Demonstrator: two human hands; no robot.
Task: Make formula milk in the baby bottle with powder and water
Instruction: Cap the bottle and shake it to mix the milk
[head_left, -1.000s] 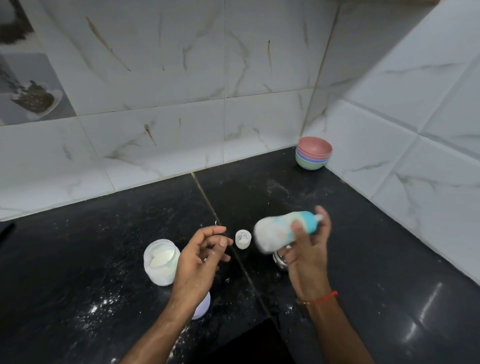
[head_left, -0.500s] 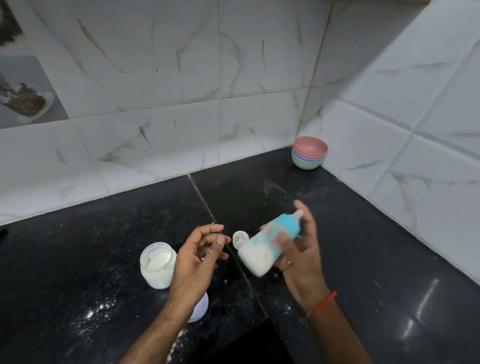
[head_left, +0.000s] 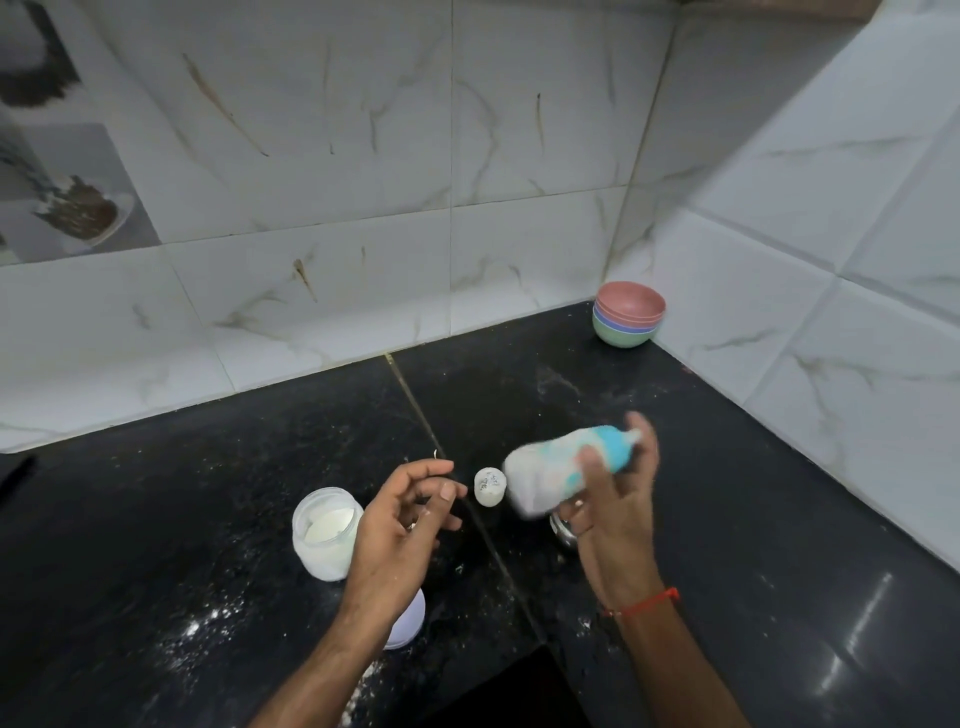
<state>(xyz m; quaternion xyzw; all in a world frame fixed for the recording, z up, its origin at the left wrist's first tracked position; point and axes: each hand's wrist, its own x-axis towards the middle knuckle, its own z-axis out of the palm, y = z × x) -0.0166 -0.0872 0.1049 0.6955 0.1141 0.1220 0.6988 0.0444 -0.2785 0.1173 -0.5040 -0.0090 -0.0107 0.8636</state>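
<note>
blue-topped bottle (head_left: 563, 470) lies sideways, teat right.

Domestic kitchen: black granite countertop (head_left: 208, 519) meeting marble-pattern wall tiles (head_left: 332, 291) in a corner; stacked coloured bowls (head_left: 627, 319) stand on the countertop at that corner.

From my remote seat I count one baby bottle (head_left: 561, 470), blurred, lying nearly level in the one right hand (head_left: 613, 525), whose fingers curl round it. One left hand (head_left: 400, 530) hangs empty left of the bottle. Left of the bottle I count one open powder jar (head_left: 324, 532) and one small white cap (head_left: 489, 486) just beside the bottle. One pale lid (head_left: 408, 621) sits near the jar, partly hidden by the left wrist. One metal object (head_left: 563, 535) peeks from under the bottle; what it is I cannot tell. Far beyond the bottle, in the corner, I count one stack of bowls (head_left: 627, 321), three rims showing at least. One red thread (head_left: 644, 603) circles the right wrist.
</note>
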